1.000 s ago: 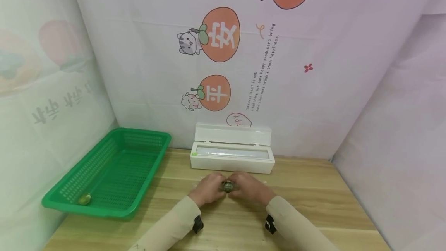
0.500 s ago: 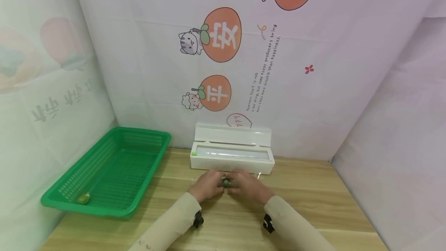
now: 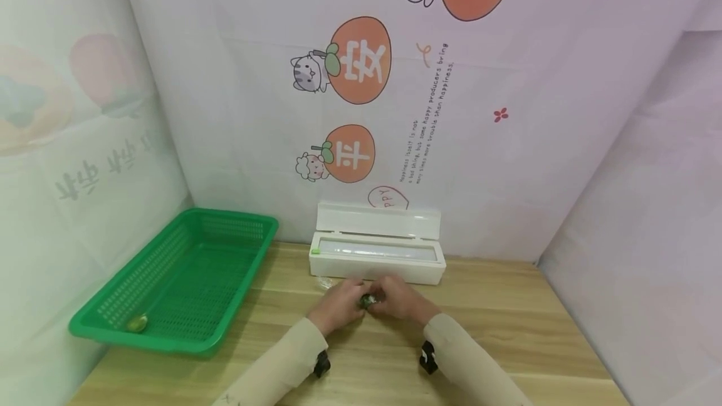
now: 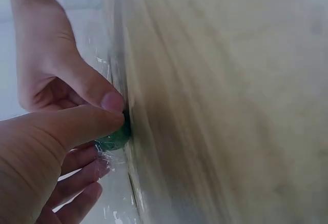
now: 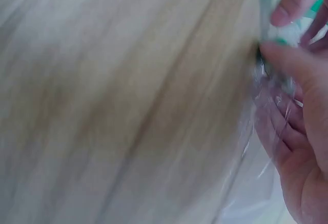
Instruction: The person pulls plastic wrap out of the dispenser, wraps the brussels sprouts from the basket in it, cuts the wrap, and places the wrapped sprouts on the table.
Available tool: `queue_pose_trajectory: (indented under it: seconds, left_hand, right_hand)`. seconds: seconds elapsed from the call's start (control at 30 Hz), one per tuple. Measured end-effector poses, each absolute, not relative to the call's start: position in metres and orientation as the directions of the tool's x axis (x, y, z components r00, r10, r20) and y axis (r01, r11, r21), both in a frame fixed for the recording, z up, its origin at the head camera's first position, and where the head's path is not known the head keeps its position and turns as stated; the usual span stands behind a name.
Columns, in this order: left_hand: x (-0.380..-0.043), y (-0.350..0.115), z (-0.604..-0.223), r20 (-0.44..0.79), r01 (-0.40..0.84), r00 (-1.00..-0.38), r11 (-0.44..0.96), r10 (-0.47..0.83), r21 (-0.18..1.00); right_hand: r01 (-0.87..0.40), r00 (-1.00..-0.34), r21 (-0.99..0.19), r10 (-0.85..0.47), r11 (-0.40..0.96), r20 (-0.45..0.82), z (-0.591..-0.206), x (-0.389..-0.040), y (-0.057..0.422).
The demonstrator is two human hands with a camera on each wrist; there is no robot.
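**Left hand [image 3: 340,304] and right hand [image 3: 402,301] close in on a small green object [image 3: 368,301] in cling film [image 3: 324,282]!**

Head view first, and here I am, both hands meeting low over the wooden table [image 3: 507,337], just in front of the white cling film dispenser [image 3: 376,269]. Its lid [image 3: 378,221] is up, a lime-green slider [image 3: 316,251] at the left end of the front part. The small green object sits right between my hands, fingers curled in from both sides, with a clear scrap of film poking out beyond my left. Off to the left stands the green plastic basket [image 3: 141,341], one small yellowish item [image 3: 137,322] in its near corner. Cream sleeves, black wrist gear [image 3: 321,363] on both arms.

Over to the left wrist view: my left thumb is down on the green object, barely any gap there, the other fingers bent underneath and spread a little apart. Film crinkles round them, and my right thumb comes in from the far side, tip to tip.

Now the right wrist view: my right thumb presses on the object's dark edge, fingers curled below, so it's a pinch, with clear film hanging over them. My left thumb shows just beyond.
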State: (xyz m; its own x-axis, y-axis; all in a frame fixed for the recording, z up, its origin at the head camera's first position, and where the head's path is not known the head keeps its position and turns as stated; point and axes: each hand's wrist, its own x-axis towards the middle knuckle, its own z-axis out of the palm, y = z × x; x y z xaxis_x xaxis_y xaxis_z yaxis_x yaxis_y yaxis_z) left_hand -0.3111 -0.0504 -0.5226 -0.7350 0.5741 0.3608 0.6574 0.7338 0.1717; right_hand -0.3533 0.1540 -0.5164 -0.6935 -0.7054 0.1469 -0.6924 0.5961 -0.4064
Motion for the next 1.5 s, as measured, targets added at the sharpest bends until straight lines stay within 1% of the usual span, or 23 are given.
queue_pose_trajectory:
  seconds: [0.1, 0.2, 0.3, 0.4, 0.53, 0.77, 0.93, 1.03, 1.13, 1.2, 1.33, 1.5]
  left_hand:
    - [-0.308, -0.048, -0.521, 0.342, 0.662, -0.73, 0.737, 0.591, 0.137]
    - [-0.31, -0.044, -0.517, 0.329, 0.655, -0.734, 0.748, 0.594, 0.112]
    - [-0.314, -0.04, -0.513, 0.295, 0.633, -0.759, 0.764, 0.58, 0.125]
    - [-0.32, -0.038, -0.511, 0.246, 0.604, -0.79, 0.781, 0.561, 0.158]
    - [-0.328, -0.038, -0.514, 0.221, 0.586, -0.806, 0.79, 0.549, 0.178]
    - [-0.326, -0.043, -0.513, 0.236, 0.605, -0.79, 0.781, 0.566, 0.155]
    - [-0.316, -0.052, -0.503, 0.264, 0.622, -0.776, 0.765, 0.573, 0.165]
    - [-0.311, -0.059, -0.498, 0.3, 0.628, -0.769, 0.755, 0.564, 0.189]
    - [-0.308, -0.066, -0.494, 0.33, 0.631, -0.764, 0.751, 0.555, 0.197]
    - [-0.306, -0.071, -0.491, 0.342, 0.634, -0.76, 0.746, 0.554, 0.201]
    - [-0.303, -0.079, -0.487, 0.339, 0.631, -0.765, 0.743, 0.548, 0.224]
    - [-0.3, -0.086, -0.485, 0.321, 0.624, -0.775, 0.741, 0.545, 0.248]
  right_hand:
    - [-0.676, -0.678, -0.468, -0.729, 0.569, 0.094, -0.514, -0.352, 0.158]
    - [-0.684, -0.661, -0.47, -0.747, 0.558, 0.074, -0.505, -0.351, 0.164]
    - [-0.685, -0.677, -0.43, -0.732, 0.588, 0.076, -0.493, -0.351, 0.174]
    - [-0.658, -0.714, -0.408, -0.696, 0.633, 0.071, -0.483, -0.352, 0.185]
    - [-0.621, -0.747, -0.425, -0.661, 0.659, 0.067, -0.474, -0.353, 0.204]
    - [-0.561, -0.795, -0.455, -0.603, 0.691, 0.065, -0.468, -0.353, 0.234]
    - [-0.466, -0.829, -0.545, -0.559, 0.697, -0.006, -0.463, -0.346, 0.248]
    - [-0.429, -0.832, -0.595, -0.554, 0.679, -0.033, -0.46, -0.34, 0.253]
    - [-0.459, -0.815, -0.599, -0.58, 0.655, -0.01, -0.462, -0.336, 0.252]
    - [-0.504, -0.796, -0.581, -0.604, 0.639, 0.026, -0.465, -0.335, 0.25]
    - [-0.577, -0.766, -0.547, -0.634, 0.607, 0.106, -0.473, -0.333, 0.244]
    - [-0.613, -0.753, -0.546, -0.631, 0.571, 0.186, -0.478, -0.33, 0.239]
